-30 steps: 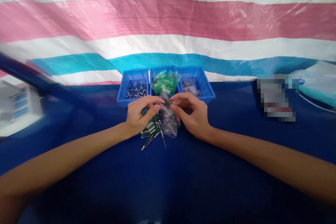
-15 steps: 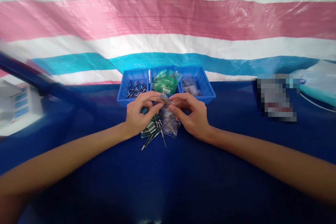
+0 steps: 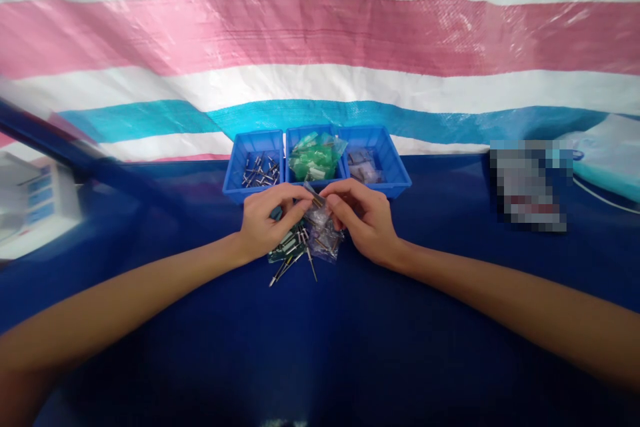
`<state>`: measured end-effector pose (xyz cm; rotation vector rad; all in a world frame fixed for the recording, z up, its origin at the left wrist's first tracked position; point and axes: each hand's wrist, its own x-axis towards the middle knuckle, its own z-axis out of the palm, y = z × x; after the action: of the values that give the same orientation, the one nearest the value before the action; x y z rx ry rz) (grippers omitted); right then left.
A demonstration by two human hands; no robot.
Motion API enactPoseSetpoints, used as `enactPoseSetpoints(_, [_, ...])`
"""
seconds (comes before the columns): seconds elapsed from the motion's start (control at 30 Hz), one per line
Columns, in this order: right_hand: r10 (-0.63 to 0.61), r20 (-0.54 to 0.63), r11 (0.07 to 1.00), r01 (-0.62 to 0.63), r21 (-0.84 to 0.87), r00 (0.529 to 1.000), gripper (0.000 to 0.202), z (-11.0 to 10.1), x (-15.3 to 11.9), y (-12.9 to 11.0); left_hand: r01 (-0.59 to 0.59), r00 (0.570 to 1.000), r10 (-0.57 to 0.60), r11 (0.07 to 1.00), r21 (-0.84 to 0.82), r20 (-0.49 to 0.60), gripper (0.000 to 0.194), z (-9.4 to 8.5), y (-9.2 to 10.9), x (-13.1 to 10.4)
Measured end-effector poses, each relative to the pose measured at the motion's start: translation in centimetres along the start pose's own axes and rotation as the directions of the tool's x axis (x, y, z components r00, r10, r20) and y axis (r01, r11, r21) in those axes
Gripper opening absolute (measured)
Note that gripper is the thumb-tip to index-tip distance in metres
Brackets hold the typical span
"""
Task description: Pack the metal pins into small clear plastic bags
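Observation:
Between both hands is a small clear plastic bag (image 3: 317,197) with thin brownish pieces inside. My left hand (image 3: 267,219) pinches its left side between thumb and fingers. My right hand (image 3: 364,219) is closed on the right side. Below them, on the blue table (image 3: 300,333), lie more clear bags (image 3: 325,240). Beside these, partly under my left hand, are green packets (image 3: 281,250) and several metal rivets (image 3: 301,237) with long pins.
Behind the hands stand three blue bins: the left (image 3: 233,173) with rivets, the middle (image 3: 295,132) with green bags (image 3: 317,157), the right (image 3: 395,163) with clear bags (image 3: 363,167). A white device (image 3: 55,203) is at far left. A blurred-out object (image 3: 530,190) lies right.
Both hands have shifted slightly, and the small bag between them sits a little lower. The fingers of my right hand have moved over the bag's edge. The bins and loose rivets are unmoved.

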<state>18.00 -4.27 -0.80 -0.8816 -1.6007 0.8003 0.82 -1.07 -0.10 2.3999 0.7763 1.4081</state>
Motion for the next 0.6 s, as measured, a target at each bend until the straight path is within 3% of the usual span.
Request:
enactPoseSetpoints(0.37, [0.025, 0.045, 0.998, -0.023, -0.05, 0.999, 0.012, -0.02, 0.25, -0.2, -0.082, 0.988, 0.071, 0.993, 0.083, 0.135, 0.005, -0.1, 0.31, 0.32])
enactPoseSetpoints(0.6, [0.049, 0.06, 0.998, -0.047, -0.034, 0.997, 0.01, 0.07, 0.27, -0.12, -0.095, 0.985, 0.083, 0.993, 0.076, 0.153, 0.005, -0.14, 0.32, 0.29])
